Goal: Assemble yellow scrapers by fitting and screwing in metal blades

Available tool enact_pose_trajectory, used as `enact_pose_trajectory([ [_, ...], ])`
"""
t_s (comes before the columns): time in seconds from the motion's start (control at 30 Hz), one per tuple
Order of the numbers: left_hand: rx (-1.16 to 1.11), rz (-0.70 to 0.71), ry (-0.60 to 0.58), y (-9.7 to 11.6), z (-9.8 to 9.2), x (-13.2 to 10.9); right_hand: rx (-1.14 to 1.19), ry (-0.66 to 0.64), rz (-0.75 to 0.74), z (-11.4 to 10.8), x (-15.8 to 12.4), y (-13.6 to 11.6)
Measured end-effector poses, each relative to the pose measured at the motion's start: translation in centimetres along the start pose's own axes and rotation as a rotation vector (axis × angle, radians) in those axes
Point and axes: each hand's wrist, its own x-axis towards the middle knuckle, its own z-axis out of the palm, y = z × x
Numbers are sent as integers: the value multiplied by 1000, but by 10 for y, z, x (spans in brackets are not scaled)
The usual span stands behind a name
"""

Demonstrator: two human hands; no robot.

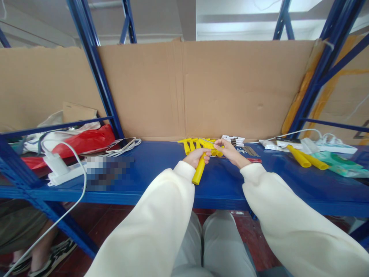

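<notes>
Head view: I see the yellow tubular-handled plastic-looking piece [198, 175] above the blue worktop [155, 169], grasped by the left hand [197, 156], the right hand [228, 152] at its top, grip unclear to me, similar yellow pieces [187, 148] behind, brown cardboard panel [144, 92] beyond.

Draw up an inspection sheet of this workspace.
Surface: blue shelf.
Job's things: one yellow tool held; more yellow pieces lie beyond it.
Clutter: red bag at left; green pack and two yellow tubes at right.
Hands: left hand grips the tool; right hand is at its far end, hold unclear.
Cables: white cable hangs over the front edge at left.
Surroundings: cardboard behind; another person's legs below left.
</notes>
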Motion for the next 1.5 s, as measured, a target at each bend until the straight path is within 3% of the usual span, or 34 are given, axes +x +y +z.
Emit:
enact_pose_trajectory([
  [0.1,6,3,-1,0,0,0,41,26,41,4,4,7],
  [0.3,17,13,-26,0,0,-2,128,-34,269,2,4,2],
  [0.47,32,3,-15,1,3,-4,187,-66,269,-3,-2,-9],
  [0.63,47,14,-12,1,3,-5,72,19,327,2,-1,-10],
  [0.8,63,56,37,3,-3,1,-17,-28,251,-8,-3,-13],
  [0.97,131,136,271,11,-15,3,-312,69,33,-50,1,-8],
  [1.07,147,181,382,14,-22,1,-626,-65,118,-83,-2,-3],
  [1.17,148,204,421,16,-28,-2,-648,-313,299,-110,-10,-4],
  [1.23,152,215,448,17,-30,-4,-630,-405,345,-122,-15,-5],
  [1.5,161,219,515,21,-41,-8,-645,-488,267,-130,-17,12],
])
